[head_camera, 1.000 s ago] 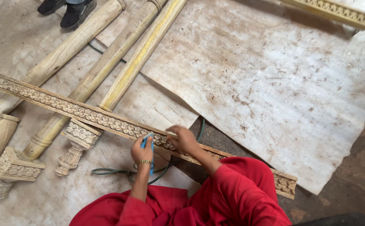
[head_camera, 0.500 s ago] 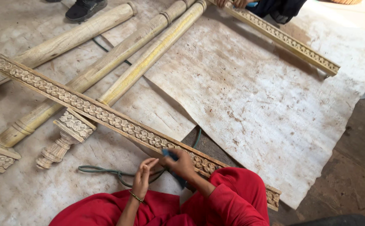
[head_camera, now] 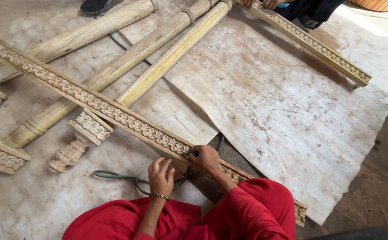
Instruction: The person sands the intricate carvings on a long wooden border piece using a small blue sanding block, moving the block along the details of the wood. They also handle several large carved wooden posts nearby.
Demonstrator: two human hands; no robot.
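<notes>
Carved wooden strip (head_camera: 114, 113) lies slantwise across the floor, likely stiff but fragile in its relief (best held by plain edges). Right hand (head_camera: 206, 159) grips a blue-handled tool (head_camera: 192, 153) on it; left hand (head_camera: 160, 177) rests open beside.

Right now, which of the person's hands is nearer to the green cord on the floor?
Left. The left hand hovers right above the green cord, fingers spread. The right hand is farther along, on the carved strip, gripping a small blue-handled tool.
</notes>
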